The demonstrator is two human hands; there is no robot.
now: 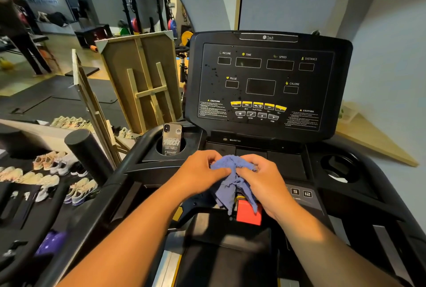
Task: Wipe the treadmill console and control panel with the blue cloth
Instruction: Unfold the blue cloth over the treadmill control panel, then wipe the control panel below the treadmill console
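Both hands, left hand (200, 177) and right hand (265, 183), fingers grasping a crumpled, fuzzy blue cloth (232, 180) above the glossy black console (268, 83), which is droplet-speckled.

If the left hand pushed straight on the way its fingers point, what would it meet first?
The left hand points right, into the blue cloth it already pinches; just beyond is the right hand, though depth is hard to judge.

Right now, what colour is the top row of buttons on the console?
Yellow, with dark icons, on the top button row of the black console; head view.
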